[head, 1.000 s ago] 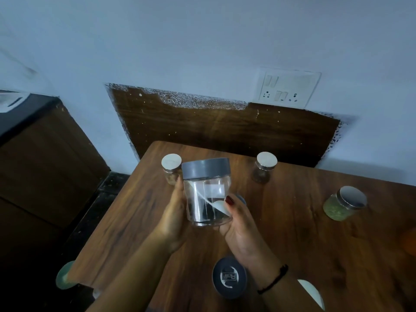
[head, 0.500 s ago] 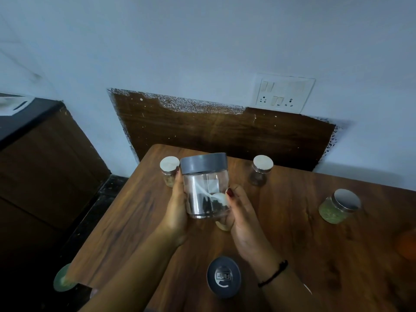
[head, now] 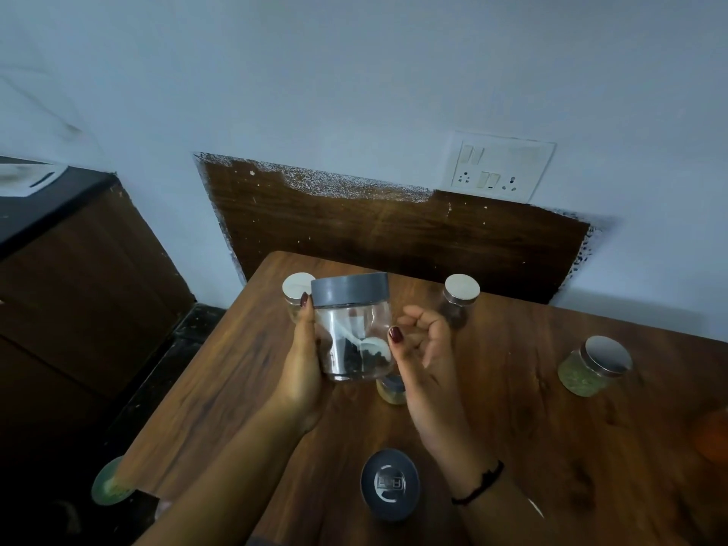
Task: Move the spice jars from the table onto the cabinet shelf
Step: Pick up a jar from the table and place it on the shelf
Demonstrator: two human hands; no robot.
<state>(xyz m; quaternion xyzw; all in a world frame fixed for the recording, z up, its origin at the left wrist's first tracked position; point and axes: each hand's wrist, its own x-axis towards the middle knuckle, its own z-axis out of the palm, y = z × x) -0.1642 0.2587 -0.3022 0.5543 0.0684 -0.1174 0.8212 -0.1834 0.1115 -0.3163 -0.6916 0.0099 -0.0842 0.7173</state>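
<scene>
The left hand (head: 303, 368) grips the big jar (head: 354, 329) by its side and holds it up over the table (head: 551, 447). The jar is clear, has a gray lid, and has dark bits (head: 354, 354) inside. The right hand (head: 425, 348) is just beside the jar. Its fingers are loosely curled and hold nothing, and I cannot tell if its thumb touches the jar. On the table stand a silver jar (head: 298, 287) behind the left hand, a second silver jar (head: 461, 289), a green jar (head: 591, 368), a yellow jar (head: 392, 390) and a gray jar (head: 390, 482). The cabinet (head: 78, 269) is off to the side.
</scene>
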